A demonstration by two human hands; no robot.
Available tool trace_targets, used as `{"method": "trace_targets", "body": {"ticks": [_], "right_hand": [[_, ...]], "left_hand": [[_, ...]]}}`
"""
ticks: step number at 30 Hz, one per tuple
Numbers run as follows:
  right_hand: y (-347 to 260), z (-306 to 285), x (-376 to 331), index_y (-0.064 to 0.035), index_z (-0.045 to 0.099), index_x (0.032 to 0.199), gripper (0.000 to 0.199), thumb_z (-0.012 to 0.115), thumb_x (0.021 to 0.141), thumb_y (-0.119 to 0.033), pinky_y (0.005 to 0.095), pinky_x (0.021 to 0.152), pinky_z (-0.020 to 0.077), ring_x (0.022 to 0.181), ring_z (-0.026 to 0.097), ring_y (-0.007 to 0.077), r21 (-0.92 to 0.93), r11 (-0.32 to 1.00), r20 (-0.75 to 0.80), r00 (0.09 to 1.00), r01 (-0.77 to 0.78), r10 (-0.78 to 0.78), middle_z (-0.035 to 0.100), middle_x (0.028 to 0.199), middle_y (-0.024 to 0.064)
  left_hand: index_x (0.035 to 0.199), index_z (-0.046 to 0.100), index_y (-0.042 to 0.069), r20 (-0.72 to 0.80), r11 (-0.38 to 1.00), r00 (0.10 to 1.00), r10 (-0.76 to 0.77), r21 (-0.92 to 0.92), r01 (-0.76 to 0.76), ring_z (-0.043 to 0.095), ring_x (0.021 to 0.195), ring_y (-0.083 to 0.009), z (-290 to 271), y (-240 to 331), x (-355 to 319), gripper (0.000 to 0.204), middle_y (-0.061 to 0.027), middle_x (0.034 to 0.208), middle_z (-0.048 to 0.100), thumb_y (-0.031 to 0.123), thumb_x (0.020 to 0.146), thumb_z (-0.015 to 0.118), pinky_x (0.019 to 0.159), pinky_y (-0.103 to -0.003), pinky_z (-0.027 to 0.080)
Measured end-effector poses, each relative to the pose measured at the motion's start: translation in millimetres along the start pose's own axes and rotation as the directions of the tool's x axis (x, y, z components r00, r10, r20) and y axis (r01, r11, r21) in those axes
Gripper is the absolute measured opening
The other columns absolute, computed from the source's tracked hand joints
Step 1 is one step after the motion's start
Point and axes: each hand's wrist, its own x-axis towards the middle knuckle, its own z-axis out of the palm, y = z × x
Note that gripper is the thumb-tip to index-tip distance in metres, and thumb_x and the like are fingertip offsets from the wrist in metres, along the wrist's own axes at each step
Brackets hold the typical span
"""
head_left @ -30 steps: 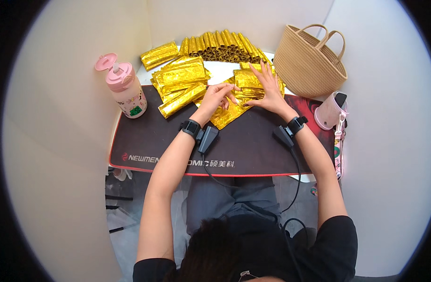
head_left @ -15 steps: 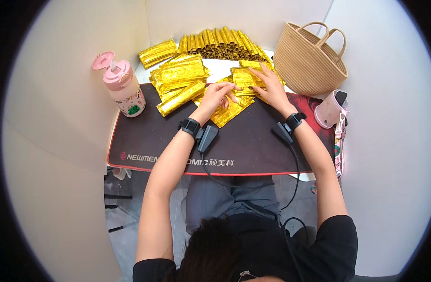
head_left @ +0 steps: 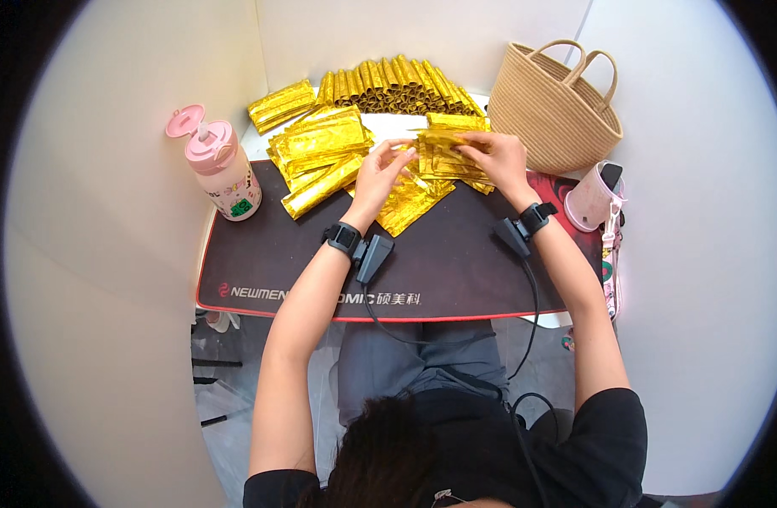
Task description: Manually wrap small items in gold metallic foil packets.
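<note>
My left hand (head_left: 380, 173) and my right hand (head_left: 488, 159) meet over a small stack of gold foil packets (head_left: 446, 157) at the far edge of the dark desk mat (head_left: 456, 262). Both pinch the top packet of that stack, the left at its near-left end, the right on its right end. More gold packets (head_left: 405, 203) lie loose under my left hand. A pile of flat gold packets (head_left: 316, 148) sits to the left. A row of upright gold packets (head_left: 393, 85) runs along the back wall.
A pink drink bottle (head_left: 219, 165) stands at the mat's left corner. A woven straw basket (head_left: 553, 106) sits at the back right, with a pink cup holding a phone (head_left: 593, 196) in front of it. Black wrist devices with cables hang from both wrists.
Both hands have shifted slightly away from me and lifted a packet onto the small stack; the camera view has tilted a little.
</note>
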Motion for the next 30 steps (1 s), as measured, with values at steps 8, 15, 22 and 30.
{"method": "trace_targets", "body": {"ticks": [8,15,22,30], "right_hand": [[-15,-26,-8,-0.0072,0.074,0.089,0.015,0.071,0.077,-0.014,0.0257,0.065,0.0511,0.07,0.069,0.0152,0.36,0.932,-0.165,0.986,0.042,0.019,0.071,0.08,0.0083],[-50,-2,-29,-0.0085,0.069,0.106,0.035,0.076,0.072,-0.014,0.0322,0.09,0.047,0.104,0.062,0.0239,0.392,0.904,-0.223,0.971,0.168,-0.084,0.062,0.115,0.0135],[22,7,-45,0.0002,0.07,0.097,0.02,0.064,0.079,0.007,0.0298,0.089,0.0504,0.104,0.062,0.0204,0.722,0.692,-0.12,0.98,-0.025,0.161,0.062,0.115,0.0168],[7,17,-48,-0.0002,0.062,0.116,0.041,0.071,0.076,0.0,0.0321,0.097,0.0442,0.116,0.054,0.0209,0.822,0.54,0.045,0.964,-0.184,0.261,0.054,0.128,0.0169]], "left_hand": [[0.142,0.031,0.014,-0.064,0.932,0.96,0.271,0.268,-0.245,0.038,0.13,-0.0256,6,12,-5,0.082,-0.0152,0.14,0.039,0.028,0.075,0.078,0.104,-0.041,0.037],[0.103,0.066,0.003,0.042,0.801,0.898,0.438,0.435,-0.411,0.053,0.114,-0.0187,6,8,-3,0.027,-0.0087,0.12,0.06,0.016,0.08,0.073,0.098,-0.034,0.04],[0.085,0.067,-0.002,-0.356,0.919,0.866,0.351,0.31,-0.245,0.048,0.069,-0.0127,2,-6,9,0.022,-0.004,0.08,0.063,0.019,0.08,0.073,0.065,-0.026,0.04],[0.071,0.058,0.003,-0.401,0.961,0.886,0.235,0.235,-0.149,0.037,0.051,-0.0007,-5,-4,1,0.028,0.0073,0.062,0.047,0.023,0.085,0.071,0.045,-0.021,0.03]]}}
